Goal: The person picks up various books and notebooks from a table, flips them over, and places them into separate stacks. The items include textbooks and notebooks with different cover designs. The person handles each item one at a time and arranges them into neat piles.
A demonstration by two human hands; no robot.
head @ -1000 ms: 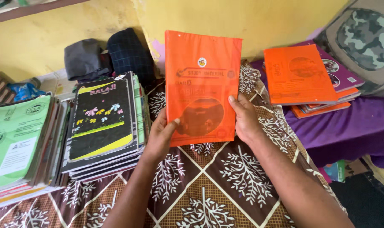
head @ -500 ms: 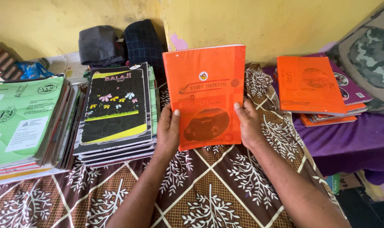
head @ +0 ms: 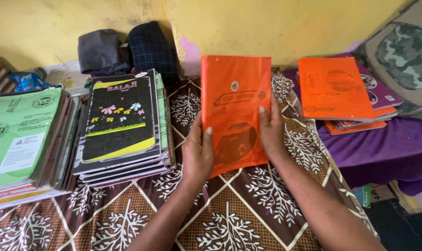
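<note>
Head view, held item: We saw an orange booklet [head: 235, 111] held upright, slightly tilted, near the centre of the frame, its lower edge just above the patterned bedsheet [head: 229, 218].
Head view, left hand: Our left hand [head: 198, 153] gripped the booklet's lower left edge at about 7 o'clock of the cover, thumb laid on the front face, the other fingers hidden behind it.
Head view, right hand: Our right hand [head: 272, 132] clasped the right edge at about 4 o'clock of the cover, thumb pressed on the front, remaining fingers wrapped behind and out of sight.
Head view, 9 o'clock of the booklet: A stack of notebooks [head: 122, 125] lay just beside our left hand, topped by a black cover with flowers and a yellow band.
Head view, far 9 o'clock: A second pile topped by a green book [head: 18, 130] sat touching that stack.
Head view, 11 o'clock: Dark folded cloth [head: 127, 49] rested against the yellow wall [head: 276, 23].
Head view, 2 o'clock: A smaller pile with an orange book [head: 334, 88] on top lay on purple cloth [head: 387, 148], apart from the held booklet.
Head view, far 2 o'clock: A camouflage-patterned bag [head: 406, 56] stood beyond that pile.
</note>
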